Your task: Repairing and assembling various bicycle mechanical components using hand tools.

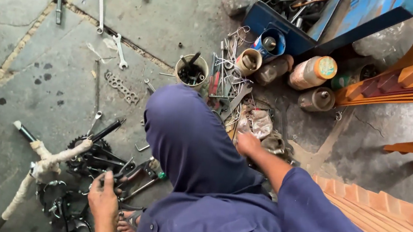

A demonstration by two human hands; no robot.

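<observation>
On the floor, pliers (134, 175) point right.

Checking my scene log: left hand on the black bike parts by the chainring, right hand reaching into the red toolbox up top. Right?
Not quite. The right hand reaches into the tool pile beside the knee; the toolbox is blue and untouched. The left hand is on the black bike parts, per the head view.

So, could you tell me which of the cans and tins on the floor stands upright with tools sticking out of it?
The open tin just beyond the raised knee; the other cans lie tipped over by the blue toolbox.
</observation>
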